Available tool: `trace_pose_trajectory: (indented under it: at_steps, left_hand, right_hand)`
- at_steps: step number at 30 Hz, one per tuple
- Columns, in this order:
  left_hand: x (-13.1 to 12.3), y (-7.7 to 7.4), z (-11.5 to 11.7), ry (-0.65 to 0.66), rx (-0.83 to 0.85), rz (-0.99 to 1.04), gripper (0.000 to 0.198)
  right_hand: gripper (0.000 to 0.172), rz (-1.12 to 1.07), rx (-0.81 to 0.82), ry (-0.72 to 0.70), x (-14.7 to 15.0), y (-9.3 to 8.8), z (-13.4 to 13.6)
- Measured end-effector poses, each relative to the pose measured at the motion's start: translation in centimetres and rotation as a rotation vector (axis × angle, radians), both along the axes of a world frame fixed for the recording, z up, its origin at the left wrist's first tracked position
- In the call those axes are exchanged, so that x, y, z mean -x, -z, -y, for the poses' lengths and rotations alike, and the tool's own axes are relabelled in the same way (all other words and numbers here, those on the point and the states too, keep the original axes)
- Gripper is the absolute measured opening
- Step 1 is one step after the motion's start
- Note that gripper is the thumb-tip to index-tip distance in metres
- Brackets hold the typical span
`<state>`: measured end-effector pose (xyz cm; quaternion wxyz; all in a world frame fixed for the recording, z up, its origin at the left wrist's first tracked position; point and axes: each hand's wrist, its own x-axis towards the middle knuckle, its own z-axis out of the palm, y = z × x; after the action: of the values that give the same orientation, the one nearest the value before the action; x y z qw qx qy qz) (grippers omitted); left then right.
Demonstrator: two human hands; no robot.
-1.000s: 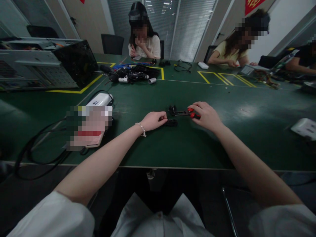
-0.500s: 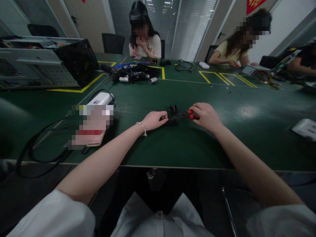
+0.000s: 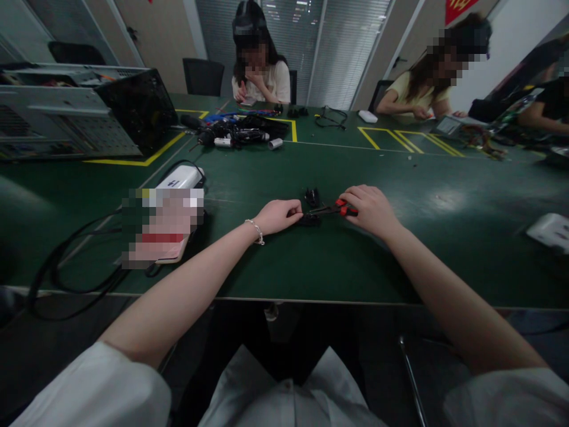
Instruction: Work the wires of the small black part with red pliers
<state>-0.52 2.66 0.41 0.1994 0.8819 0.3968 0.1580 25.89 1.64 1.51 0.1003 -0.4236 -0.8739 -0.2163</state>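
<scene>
My left hand (image 3: 279, 217), with a bracelet at the wrist, is pinched at the left end of a small black piece (image 3: 311, 220) low over the green table. What exactly lies between its fingertips is too small to tell. My right hand (image 3: 371, 207) is closed round the red and black handles of a pair of pliers (image 3: 342, 209). The pliers' jaws point left and reach close to my left fingertips, just above the black piece. A second small black part (image 3: 312, 196) lies just beyond the jaws.
On the left are a white power strip (image 3: 184, 177), a phone (image 3: 171, 252) and black cables (image 3: 56, 267). An open computer case (image 3: 66, 121) stands behind them. A cable pile (image 3: 249, 133) lies farther back; people sit across the table. A white device (image 3: 551, 231) is at right.
The pliers and my right hand have shifted very slightly to the left. My left hand has stayed in place.
</scene>
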Motion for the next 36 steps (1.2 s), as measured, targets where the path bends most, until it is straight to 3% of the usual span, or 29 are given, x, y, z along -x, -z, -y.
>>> trace_pose_trajectory:
  at_steps: [36]
  left_hand:
    - [-0.02,-0.24,0.1,0.008,0.013,0.001,0.017]
  right_hand:
    - [0.025,0.056,0.008,0.034,0.45,-0.03,0.22]
